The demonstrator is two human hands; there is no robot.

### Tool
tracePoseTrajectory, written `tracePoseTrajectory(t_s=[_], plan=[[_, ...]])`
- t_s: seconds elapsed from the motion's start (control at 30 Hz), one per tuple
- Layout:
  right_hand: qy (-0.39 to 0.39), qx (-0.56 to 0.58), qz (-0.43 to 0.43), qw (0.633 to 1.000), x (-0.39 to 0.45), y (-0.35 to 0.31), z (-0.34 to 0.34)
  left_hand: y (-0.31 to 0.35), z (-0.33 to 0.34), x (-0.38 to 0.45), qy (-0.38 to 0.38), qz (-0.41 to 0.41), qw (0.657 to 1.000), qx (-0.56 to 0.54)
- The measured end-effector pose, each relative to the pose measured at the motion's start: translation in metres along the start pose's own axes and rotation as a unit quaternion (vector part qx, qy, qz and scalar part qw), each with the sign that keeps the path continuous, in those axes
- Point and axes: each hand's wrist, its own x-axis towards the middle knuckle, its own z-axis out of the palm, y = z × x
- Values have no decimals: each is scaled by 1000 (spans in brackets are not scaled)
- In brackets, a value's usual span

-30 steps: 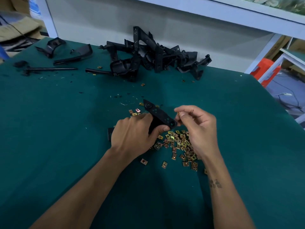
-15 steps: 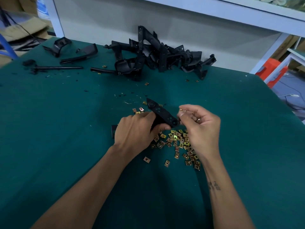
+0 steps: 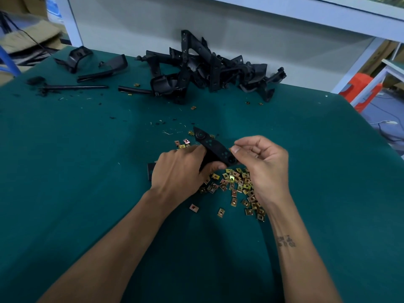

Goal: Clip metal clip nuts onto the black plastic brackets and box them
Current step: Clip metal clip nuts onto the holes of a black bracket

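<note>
My left hand (image 3: pixel 179 171) grips a black plastic bracket (image 3: pixel 213 146) and holds it tilted above the green table, its flat holed arm pointing up and away. My right hand (image 3: pixel 262 162) pinches a small gold clip nut (image 3: pixel 230 149) between thumb and forefinger at the bracket's right edge. Under both hands lies a loose heap of gold clip nuts (image 3: pixel 237 184). A pile of black brackets (image 3: pixel 207 68) lies at the back of the table against the wall.
More black plastic parts (image 3: pixel 91 66) and a thin black rod (image 3: pixel 74 87) lie at the back left. Stray clip nuts (image 3: pixel 182 144) and bits of plastic are scattered mid-table. The green table (image 3: pixel 65 171) ends at the right; an orange stool (image 3: pixel 360 88) stands beyond.
My right hand has brought the clip nut slightly closer to the bracket's edge. The left hand keeps the same hold on the bracket.
</note>
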Motion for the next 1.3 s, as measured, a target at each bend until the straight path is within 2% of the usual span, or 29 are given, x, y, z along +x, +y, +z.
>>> tracePoseTrajectory(t_s=[0.17, 0.63, 0.9, 1.03, 1.3], plan=[[11, -6, -14, 1000, -2, 0, 4, 0, -1, 0, -10, 0, 1000, -2], [107, 45, -2, 993, -12, 9, 31, 4, -3, -1, -44, -32, 998, 25], [104, 43, -37, 993, -17, 12, 35, 6, -3, -2, -36, -33, 998, 32], [79, 47, -72, 993, -25, 11, 41, 6, -3, -2, -20, -38, 999, 20], [73, 38, -70, 994, -23, 9, 37, 4, -2, -2, -32, -37, 999, 15]])
